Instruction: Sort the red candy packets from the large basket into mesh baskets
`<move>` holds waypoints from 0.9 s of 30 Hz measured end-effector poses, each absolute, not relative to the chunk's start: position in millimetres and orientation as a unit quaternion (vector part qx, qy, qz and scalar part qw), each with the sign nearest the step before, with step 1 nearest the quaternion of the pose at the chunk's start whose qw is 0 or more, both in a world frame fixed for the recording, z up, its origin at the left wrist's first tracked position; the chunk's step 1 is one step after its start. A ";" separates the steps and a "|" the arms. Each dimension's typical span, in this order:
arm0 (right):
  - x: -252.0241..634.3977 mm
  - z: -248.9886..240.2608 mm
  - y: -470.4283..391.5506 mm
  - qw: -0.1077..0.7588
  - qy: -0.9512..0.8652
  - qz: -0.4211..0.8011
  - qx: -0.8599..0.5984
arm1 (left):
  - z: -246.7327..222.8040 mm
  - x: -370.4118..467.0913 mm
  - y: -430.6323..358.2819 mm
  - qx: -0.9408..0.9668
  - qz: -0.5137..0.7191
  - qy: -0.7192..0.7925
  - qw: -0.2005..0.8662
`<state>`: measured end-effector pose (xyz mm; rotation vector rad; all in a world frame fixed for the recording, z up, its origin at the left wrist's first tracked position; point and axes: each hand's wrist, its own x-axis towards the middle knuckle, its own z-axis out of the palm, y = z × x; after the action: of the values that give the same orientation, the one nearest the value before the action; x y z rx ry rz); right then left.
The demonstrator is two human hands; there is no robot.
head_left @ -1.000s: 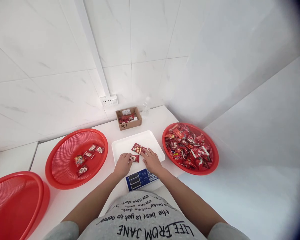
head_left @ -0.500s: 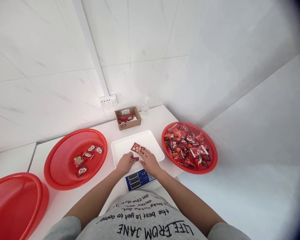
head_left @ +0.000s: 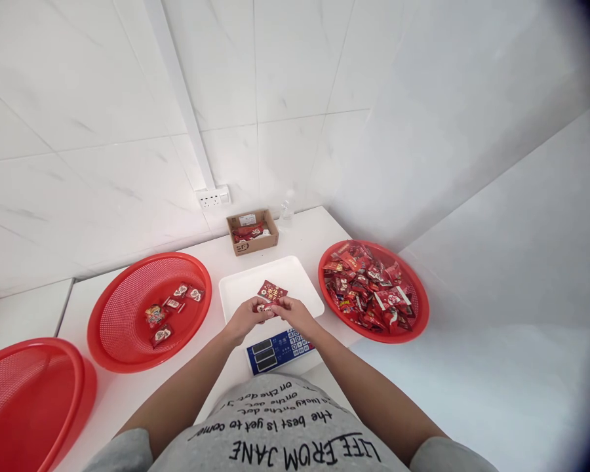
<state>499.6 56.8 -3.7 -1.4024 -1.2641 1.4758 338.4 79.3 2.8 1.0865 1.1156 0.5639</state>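
Note:
My left hand (head_left: 247,318) and my right hand (head_left: 295,312) meet over the near side of the white scale tray (head_left: 236,288). Between them they pinch a small red snack packet (head_left: 267,307), each hand at one end, and the fingers cover part of it. Just beyond the fingertips, a larger red packet (head_left: 273,290) with pale lettering lies on the tray. Below my wrists shows the scale's blue panel (head_left: 270,354) with its dark displays and keys.
To the right, a red basket (head_left: 424,321) is heaped with red packets. A red basket (head_left: 122,364) at left holds several packets; another red basket (head_left: 78,393) stands at far left. Behind the tray are a cardboard box (head_left: 256,245) with packets and a clear bottle (head_left: 287,208).
My right hand has drawn back from the larger packet and closed on the end of the small packet. More of the scale's keys show.

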 end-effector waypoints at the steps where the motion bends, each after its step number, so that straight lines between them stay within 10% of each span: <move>1: 499.4 -3.0 56.8 0.370 -0.479 0.582 -0.544 | 4.7 339.1 78.9 0.481 0.250 0.493 0.681; 27: 498.5 -9.4 56.3 0.399 -0.446 0.589 -0.544 | 9.8 337.8 77.0 0.468 0.262 0.509 0.673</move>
<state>498.5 56.3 -9.4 -1.3765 -1.1288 1.4906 337.8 77.0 9.8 1.0536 1.1453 0.5899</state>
